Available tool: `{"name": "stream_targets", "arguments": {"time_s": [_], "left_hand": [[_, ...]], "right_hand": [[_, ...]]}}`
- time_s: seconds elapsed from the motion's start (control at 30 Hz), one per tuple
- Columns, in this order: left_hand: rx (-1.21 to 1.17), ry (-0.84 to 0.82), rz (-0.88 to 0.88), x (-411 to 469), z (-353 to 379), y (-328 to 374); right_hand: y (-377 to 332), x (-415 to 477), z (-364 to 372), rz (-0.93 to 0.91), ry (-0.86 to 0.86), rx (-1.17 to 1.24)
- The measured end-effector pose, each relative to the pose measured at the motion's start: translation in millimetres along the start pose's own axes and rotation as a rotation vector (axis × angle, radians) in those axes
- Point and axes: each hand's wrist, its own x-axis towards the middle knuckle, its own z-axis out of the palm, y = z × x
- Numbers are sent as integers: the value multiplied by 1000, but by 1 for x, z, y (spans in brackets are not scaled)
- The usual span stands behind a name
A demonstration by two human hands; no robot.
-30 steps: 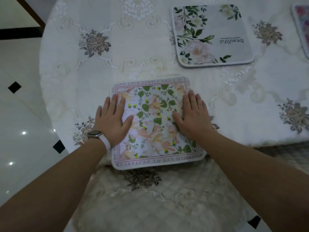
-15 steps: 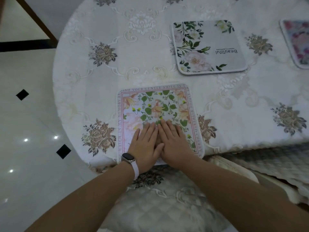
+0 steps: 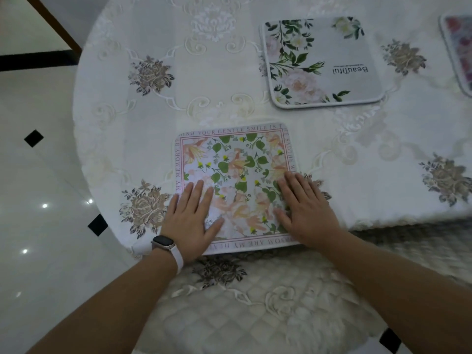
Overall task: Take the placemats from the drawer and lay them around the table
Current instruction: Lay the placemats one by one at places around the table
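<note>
**Hands sweep apart across the near placemat, smoothing it flat at the bench edge**

The lettered-border floral placemat (image 3: 237, 185) lies flat on the bench (image 3: 127, 111), its near side right at the bench's edge above a quilted chair cushion (image 3: 255, 315). Half a second ago both hands sat side by side at the mat's near middle. Now the left hand (image 3: 190, 218), with a watch (image 3: 163, 242) at the wrist, presses its left part and the right hand (image 3: 306, 210) its right edge. Both have flat, straight fingers and grip nothing. The mat itself has hardly shifted, so this looks like a final smoothing pass. The "Beautiful" placemat (image 3: 321, 62) and a pink-flowered placemat (image 3: 459, 47) already lie farther round, so this place seems nearly done.
</note>
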Motion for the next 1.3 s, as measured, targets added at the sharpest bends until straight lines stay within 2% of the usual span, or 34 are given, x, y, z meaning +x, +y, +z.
{"name": "stream_targets", "arguments": {"time_s": [0.1, 0.17, 0.33, 0.4, 0.63, 0.8, 0.97, 1.2, 1.3], "left_hand": [[-4, -3, -64, 6, -6, -9], [-7, -2, -42, 21, -11, -8], [-67, -20, 179, 86, -23, 7], [-70, -9, 213, 111, -26, 12], [-44, 89, 20, 149, -32, -14], [-60, 108, -114, 122, -27, -40], [-94, 70, -210, 80, -25, -48], [-81, 4, -195, 40, -35, -42], [-93, 63, -73, 46, -57, -32]], "right_hand": [[-2, 3, -4, 5, 1, -22], [-10, 13, -6, 6, 13, -1], [-39, 74, -18, -138, 12, 19], [-50, 103, -24, -171, 16, 17], [-34, 154, -31, -128, 76, 76], [6, 136, -28, 36, 92, 115], [20, 99, -23, 116, 48, 132], [17, 44, -30, 199, -77, 95], [19, 35, -46, 220, -70, 144]]}}
